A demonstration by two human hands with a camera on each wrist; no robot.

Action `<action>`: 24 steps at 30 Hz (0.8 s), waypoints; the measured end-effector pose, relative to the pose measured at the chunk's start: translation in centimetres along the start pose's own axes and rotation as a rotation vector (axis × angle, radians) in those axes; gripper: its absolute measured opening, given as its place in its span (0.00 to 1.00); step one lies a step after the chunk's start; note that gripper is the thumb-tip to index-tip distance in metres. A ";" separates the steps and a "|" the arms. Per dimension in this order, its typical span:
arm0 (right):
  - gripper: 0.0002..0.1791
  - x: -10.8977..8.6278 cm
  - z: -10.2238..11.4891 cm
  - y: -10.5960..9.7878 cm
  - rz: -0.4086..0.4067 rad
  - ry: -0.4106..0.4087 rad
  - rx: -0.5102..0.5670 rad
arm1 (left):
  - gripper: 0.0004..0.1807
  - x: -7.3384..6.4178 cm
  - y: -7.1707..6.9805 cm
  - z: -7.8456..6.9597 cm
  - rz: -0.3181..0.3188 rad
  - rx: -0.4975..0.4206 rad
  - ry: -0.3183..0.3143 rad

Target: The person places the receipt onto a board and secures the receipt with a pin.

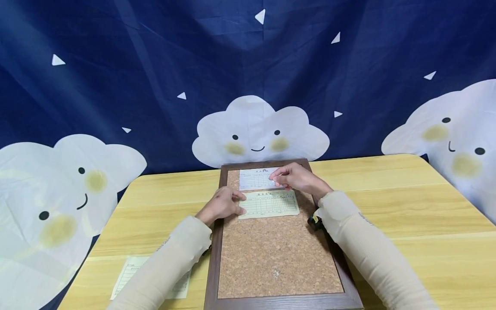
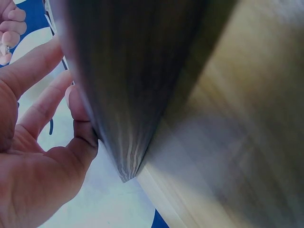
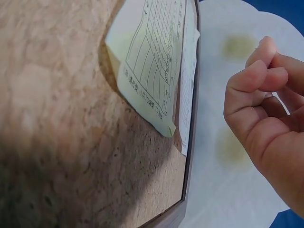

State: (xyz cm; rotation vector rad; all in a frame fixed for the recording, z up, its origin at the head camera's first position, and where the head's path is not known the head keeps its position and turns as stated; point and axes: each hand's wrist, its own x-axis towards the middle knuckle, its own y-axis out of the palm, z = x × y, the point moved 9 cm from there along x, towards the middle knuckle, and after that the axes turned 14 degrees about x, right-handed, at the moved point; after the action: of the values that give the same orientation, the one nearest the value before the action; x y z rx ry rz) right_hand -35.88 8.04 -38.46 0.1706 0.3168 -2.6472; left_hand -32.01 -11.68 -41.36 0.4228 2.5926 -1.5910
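Wood bench (image 1: 407, 202), cork board (image 1: 279, 249). White slip (image 1: 253, 181) upper centre, long axis sideways, left of nearer right hand (image 1: 298, 177), fingers pinching small pale item (image 1: 272, 181); left hand (image 1: 222, 202), fingers loosely spread, touches yellow slip (image 1: 267, 204).

We are seeing a cream left sleeve (image 1: 166, 262) and a matching right sleeve (image 1: 376, 247), both fitting closely and wrinkling. Their cuffs (image 1: 199, 230) are bunching loosely just behind bare hands (image 1: 224, 202). Dark markings (image 1: 366, 219) are running along both sleeves, too small for reading. A black device (image 1: 315, 222), bearing a yellowish patch, is showing beside the right cuff.
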 end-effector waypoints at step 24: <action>0.13 0.7 -0.8 0.7 -0.016 0.042 0.046 | 0.19 0.1 0.1 0.1 0.003 0.002 0.000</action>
State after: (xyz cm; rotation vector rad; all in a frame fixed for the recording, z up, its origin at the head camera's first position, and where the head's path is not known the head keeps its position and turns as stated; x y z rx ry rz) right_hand -36.16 7.31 -39.45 0.2403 0.2721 -2.6713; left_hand -32.08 -11.72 -41.53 0.4268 2.5893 -1.5924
